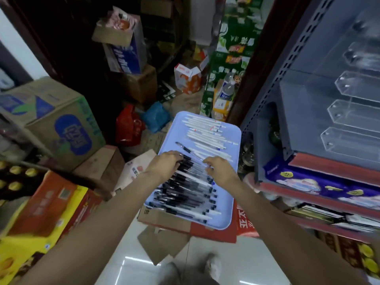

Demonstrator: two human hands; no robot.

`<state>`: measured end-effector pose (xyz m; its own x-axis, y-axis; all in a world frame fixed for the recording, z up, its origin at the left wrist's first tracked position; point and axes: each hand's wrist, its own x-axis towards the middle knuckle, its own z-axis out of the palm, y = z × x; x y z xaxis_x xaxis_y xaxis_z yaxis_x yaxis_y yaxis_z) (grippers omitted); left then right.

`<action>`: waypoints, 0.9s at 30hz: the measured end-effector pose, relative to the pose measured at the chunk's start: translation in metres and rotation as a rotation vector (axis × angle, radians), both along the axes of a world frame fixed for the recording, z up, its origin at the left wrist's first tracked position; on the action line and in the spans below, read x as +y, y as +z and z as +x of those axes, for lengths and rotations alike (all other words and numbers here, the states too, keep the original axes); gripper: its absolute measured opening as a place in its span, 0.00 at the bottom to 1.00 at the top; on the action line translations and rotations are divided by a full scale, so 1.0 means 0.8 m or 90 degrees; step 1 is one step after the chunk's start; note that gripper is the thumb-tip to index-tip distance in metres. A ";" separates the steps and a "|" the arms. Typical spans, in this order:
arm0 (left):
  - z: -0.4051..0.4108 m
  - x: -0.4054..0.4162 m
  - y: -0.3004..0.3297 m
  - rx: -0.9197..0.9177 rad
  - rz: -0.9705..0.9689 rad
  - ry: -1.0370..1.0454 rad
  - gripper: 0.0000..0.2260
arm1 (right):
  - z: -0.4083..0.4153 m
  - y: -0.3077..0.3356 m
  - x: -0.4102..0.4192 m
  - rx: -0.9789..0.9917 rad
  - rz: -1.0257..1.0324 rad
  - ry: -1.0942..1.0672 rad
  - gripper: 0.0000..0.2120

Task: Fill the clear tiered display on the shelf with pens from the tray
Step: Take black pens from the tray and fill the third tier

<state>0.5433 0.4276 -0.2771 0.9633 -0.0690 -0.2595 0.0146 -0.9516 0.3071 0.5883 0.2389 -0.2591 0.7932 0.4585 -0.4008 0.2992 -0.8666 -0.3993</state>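
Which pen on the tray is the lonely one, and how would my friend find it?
Find the light blue tray beside the shelf. White pens fill its far end, black-capped pens its near end. The lone pen lies slanted on the bare strip between them, just beyond the left hand.

A single head-worn, wide-angle view looks forward and steeply down. It sits close above the tray (230, 221), which fills the near centre, with the shelf (308, 161) at right and floor (236, 262) nearest.
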 end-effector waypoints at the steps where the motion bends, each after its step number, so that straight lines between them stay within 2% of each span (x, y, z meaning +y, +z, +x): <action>1: -0.003 0.001 -0.008 -0.003 0.008 0.000 0.18 | 0.000 -0.006 0.003 -0.001 -0.016 0.000 0.18; 6: -0.010 0.007 -0.025 -0.055 0.058 -0.015 0.18 | 0.006 -0.026 0.016 -0.048 -0.126 0.019 0.15; 9: -0.008 0.013 -0.024 -0.068 0.028 0.016 0.18 | 0.015 -0.023 0.024 -0.051 -0.159 0.009 0.11; 13: -0.008 0.017 -0.027 -0.069 0.012 0.040 0.17 | 0.015 -0.026 0.025 -0.064 -0.201 0.024 0.11; 19: -0.006 0.022 -0.030 -0.057 -0.018 0.049 0.17 | 0.019 -0.020 0.028 -0.031 -0.152 0.006 0.03; 23: -0.008 0.020 -0.029 -0.050 -0.092 0.068 0.17 | 0.014 -0.015 0.024 0.000 -0.109 -0.040 0.10; 25: -0.010 0.017 -0.024 -0.076 -0.163 0.119 0.16 | 0.010 -0.012 0.020 0.008 -0.039 -0.095 0.09; 27: -0.010 0.011 -0.011 -0.109 -0.239 0.217 0.15 | 0.005 -0.002 0.015 0.027 0.095 -0.174 0.08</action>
<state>0.5349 0.4363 -0.2857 0.9738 0.1968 -0.1135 0.2225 -0.7256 0.6512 0.5922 0.2508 -0.2611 0.8791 0.2868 -0.3806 0.0435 -0.8436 -0.5352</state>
